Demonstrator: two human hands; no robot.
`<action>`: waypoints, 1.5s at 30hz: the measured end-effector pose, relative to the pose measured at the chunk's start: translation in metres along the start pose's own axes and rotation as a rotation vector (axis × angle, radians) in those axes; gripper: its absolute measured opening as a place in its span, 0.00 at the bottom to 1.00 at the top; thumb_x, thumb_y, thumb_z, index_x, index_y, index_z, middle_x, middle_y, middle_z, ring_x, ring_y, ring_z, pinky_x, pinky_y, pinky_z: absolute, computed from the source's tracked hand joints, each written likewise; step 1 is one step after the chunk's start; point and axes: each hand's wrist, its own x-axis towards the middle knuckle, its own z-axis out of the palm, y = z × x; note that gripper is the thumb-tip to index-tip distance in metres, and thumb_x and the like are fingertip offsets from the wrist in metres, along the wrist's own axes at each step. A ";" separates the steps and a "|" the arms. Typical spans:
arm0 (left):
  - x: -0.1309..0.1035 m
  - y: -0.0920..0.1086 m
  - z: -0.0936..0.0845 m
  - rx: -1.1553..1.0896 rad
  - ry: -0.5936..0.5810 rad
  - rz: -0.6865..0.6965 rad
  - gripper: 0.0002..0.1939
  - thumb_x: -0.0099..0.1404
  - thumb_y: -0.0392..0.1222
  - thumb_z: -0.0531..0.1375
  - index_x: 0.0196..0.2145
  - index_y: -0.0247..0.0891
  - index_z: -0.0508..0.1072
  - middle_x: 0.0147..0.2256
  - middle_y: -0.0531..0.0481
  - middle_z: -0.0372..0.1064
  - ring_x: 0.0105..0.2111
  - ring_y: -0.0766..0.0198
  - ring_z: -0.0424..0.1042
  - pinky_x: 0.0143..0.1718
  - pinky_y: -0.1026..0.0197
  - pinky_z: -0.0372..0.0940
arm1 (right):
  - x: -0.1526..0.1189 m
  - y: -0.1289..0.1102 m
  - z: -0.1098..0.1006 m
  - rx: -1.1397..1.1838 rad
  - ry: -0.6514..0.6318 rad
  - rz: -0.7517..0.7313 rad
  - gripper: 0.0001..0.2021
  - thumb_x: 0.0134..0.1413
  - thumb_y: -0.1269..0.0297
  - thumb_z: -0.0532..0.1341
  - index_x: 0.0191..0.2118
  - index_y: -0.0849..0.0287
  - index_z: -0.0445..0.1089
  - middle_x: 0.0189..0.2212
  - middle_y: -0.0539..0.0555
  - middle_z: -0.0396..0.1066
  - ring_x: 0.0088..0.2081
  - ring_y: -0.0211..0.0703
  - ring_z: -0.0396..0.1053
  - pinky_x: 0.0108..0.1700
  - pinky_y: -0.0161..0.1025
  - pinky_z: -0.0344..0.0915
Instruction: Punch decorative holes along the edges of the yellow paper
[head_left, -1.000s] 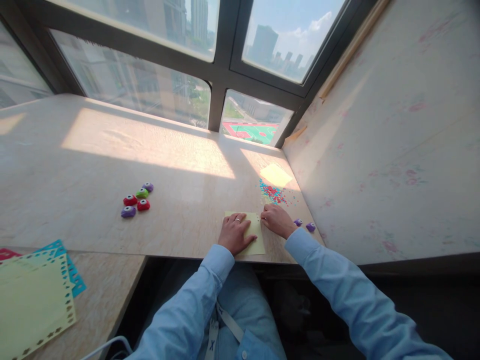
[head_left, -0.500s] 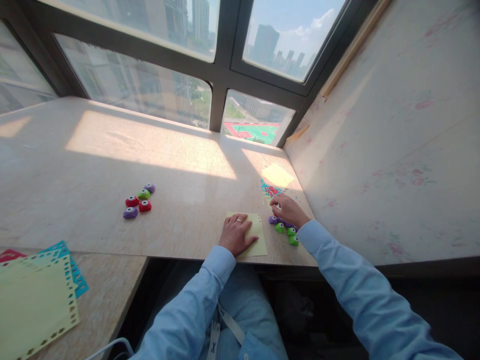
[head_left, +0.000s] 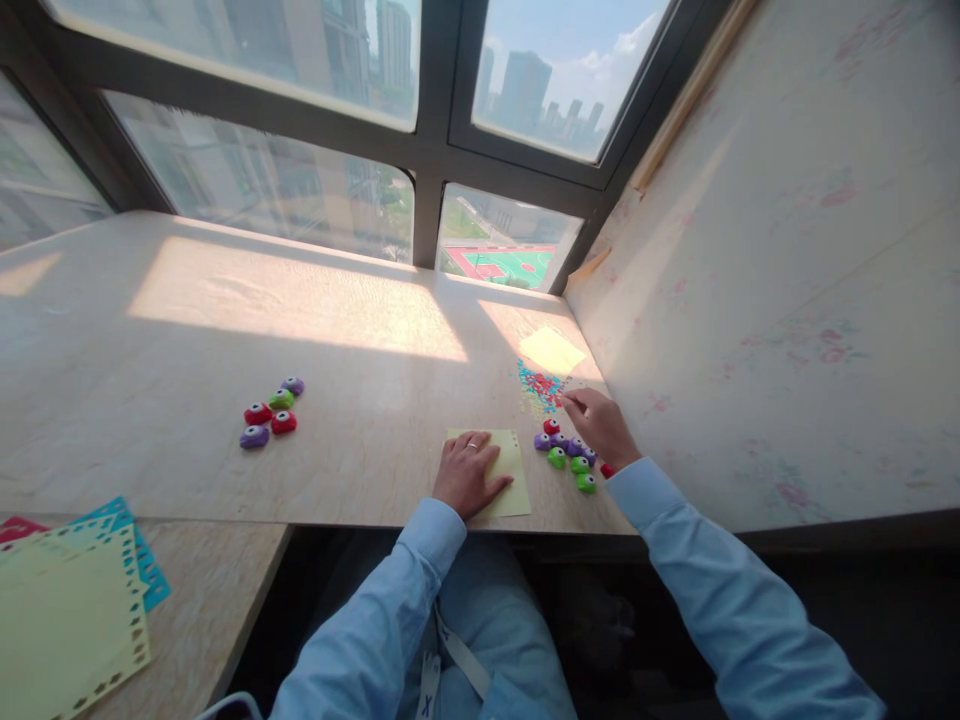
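Note:
My left hand [head_left: 469, 474] lies flat with its fingers spread on a pale yellow sheet of paper [head_left: 514, 480], which has small holes along its top edge. Over the right edge of a heap of tiny red, blue and yellow paper bits [head_left: 541, 385] is my right hand [head_left: 600, 425]. Its thumb and fingertips are pinched together; whatever they hold is too small or hidden to make out. Just below it stand several small craft punches with eye-like tops: a red punch [head_left: 552, 427], purple punches [head_left: 559, 441] and green punches [head_left: 580, 465]. Another red one is partly hidden by my right wrist.
More punches [head_left: 281, 400] sit in a group left of centre. A yellow sheet [head_left: 553, 350] lies behind the paper bits. Punched yellow [head_left: 67, 620], blue [head_left: 154, 570] and red sheets are stacked at lower left. The patterned wall [head_left: 787, 300] bounds the right side.
My right hand has moved right, away from the paper bits' front, uncovering the red and purple punches. My left hand stays on the sheet. The view has shifted slightly.

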 end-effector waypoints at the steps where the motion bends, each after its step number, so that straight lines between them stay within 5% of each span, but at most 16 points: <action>1: 0.000 0.000 0.000 0.007 0.001 0.004 0.20 0.59 0.54 0.65 0.44 0.40 0.74 0.54 0.41 0.68 0.56 0.47 0.62 0.54 0.44 0.57 | -0.009 -0.010 0.005 0.029 0.003 -0.033 0.09 0.63 0.63 0.55 0.34 0.52 0.72 0.30 0.55 0.73 0.34 0.49 0.70 0.39 0.47 0.66; 7: -0.003 0.006 0.001 0.099 -0.003 0.035 0.18 0.64 0.51 0.60 0.48 0.39 0.72 0.55 0.38 0.67 0.57 0.46 0.62 0.54 0.43 0.58 | -0.071 -0.054 0.053 0.202 -0.194 -0.188 0.09 0.63 0.68 0.55 0.42 0.56 0.73 0.38 0.57 0.73 0.42 0.47 0.70 0.45 0.44 0.68; 12: -0.006 0.010 0.002 0.131 -0.024 0.037 0.19 0.64 0.46 0.60 0.51 0.37 0.70 0.57 0.36 0.64 0.59 0.45 0.61 0.55 0.42 0.59 | -0.088 -0.054 0.079 0.287 -0.068 -0.082 0.09 0.63 0.69 0.55 0.41 0.56 0.73 0.37 0.57 0.73 0.41 0.49 0.69 0.45 0.47 0.68; 17: -0.013 0.002 -0.013 0.009 0.114 0.034 0.15 0.66 0.45 0.58 0.49 0.38 0.71 0.54 0.39 0.67 0.56 0.52 0.65 0.54 0.48 0.63 | -0.088 -0.051 0.080 0.340 -0.059 -0.055 0.08 0.62 0.69 0.56 0.41 0.56 0.72 0.37 0.56 0.73 0.41 0.48 0.70 0.45 0.46 0.68; 20: -0.022 -0.015 -0.032 0.036 0.201 -0.163 0.14 0.65 0.42 0.58 0.47 0.37 0.74 0.45 0.40 0.72 0.48 0.52 0.69 0.50 0.49 0.65 | -0.090 -0.050 0.079 0.356 -0.057 -0.043 0.08 0.62 0.68 0.56 0.40 0.56 0.73 0.37 0.56 0.73 0.41 0.48 0.70 0.45 0.46 0.68; 23: -0.028 -0.033 -0.050 0.131 0.168 -0.391 0.14 0.63 0.40 0.59 0.45 0.35 0.76 0.41 0.39 0.73 0.44 0.50 0.68 0.47 0.48 0.64 | -0.090 -0.050 0.079 0.366 -0.050 -0.030 0.08 0.61 0.69 0.57 0.40 0.55 0.73 0.37 0.56 0.74 0.41 0.49 0.70 0.45 0.47 0.68; 26: -0.028 -0.044 -0.058 0.141 0.109 -0.432 0.11 0.62 0.41 0.60 0.41 0.38 0.77 0.40 0.41 0.72 0.43 0.51 0.68 0.46 0.51 0.63 | -0.090 -0.050 0.080 0.374 -0.035 -0.021 0.08 0.60 0.69 0.57 0.40 0.55 0.73 0.37 0.56 0.74 0.41 0.49 0.71 0.44 0.47 0.68; 32: -0.020 -0.042 -0.060 0.147 0.051 -0.462 0.05 0.62 0.39 0.61 0.31 0.39 0.77 0.34 0.44 0.71 0.40 0.53 0.68 0.42 0.53 0.63 | -0.090 -0.048 0.081 0.389 -0.033 -0.018 0.08 0.59 0.70 0.57 0.39 0.55 0.73 0.37 0.56 0.74 0.41 0.49 0.71 0.44 0.46 0.68; 40: -0.021 -0.038 -0.057 0.210 0.013 -0.420 0.06 0.64 0.37 0.59 0.30 0.36 0.74 0.35 0.41 0.71 0.41 0.51 0.67 0.42 0.52 0.61 | -0.091 -0.048 0.080 0.425 -0.037 -0.014 0.08 0.59 0.70 0.57 0.39 0.56 0.73 0.36 0.56 0.74 0.41 0.48 0.71 0.44 0.46 0.68; 45: -0.022 -0.036 -0.057 -0.255 0.216 -0.535 0.06 0.62 0.37 0.60 0.27 0.37 0.69 0.29 0.48 0.69 0.32 0.60 0.66 0.38 0.56 0.61 | -0.092 -0.050 0.076 0.492 0.035 -0.018 0.08 0.60 0.70 0.57 0.39 0.55 0.74 0.36 0.56 0.74 0.40 0.46 0.72 0.42 0.43 0.70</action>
